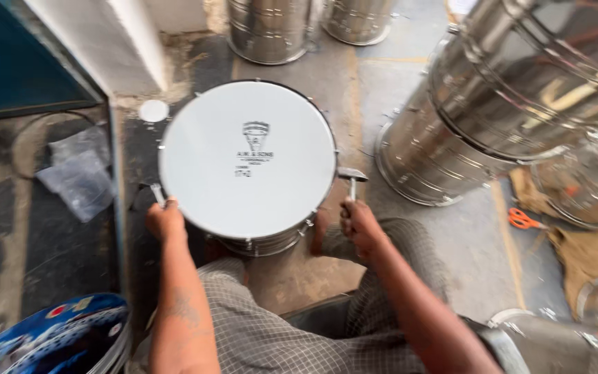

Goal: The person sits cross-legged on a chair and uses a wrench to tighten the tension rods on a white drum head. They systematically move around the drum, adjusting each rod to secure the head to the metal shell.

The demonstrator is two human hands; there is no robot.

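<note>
A steel drum with a white drumhead (247, 156) stands upright on the floor between my knees. My left hand (165, 220) grips a small metal tool (157, 194) at the drum's left rim. My right hand (359, 225) is closed around the handle of a small hammer (351, 181), whose head sits at the drum's right rim. A dark printed emblem marks the middle of the drumhead.
Several shiny steel drum shells lie and stand around: a large one on its side (479, 104) at right, two upright ones (271, 31) at the back. Orange scissors (522, 220) lie on the floor at right. A plastic bag (81, 173) and a blue patterned object (50, 339) are at left.
</note>
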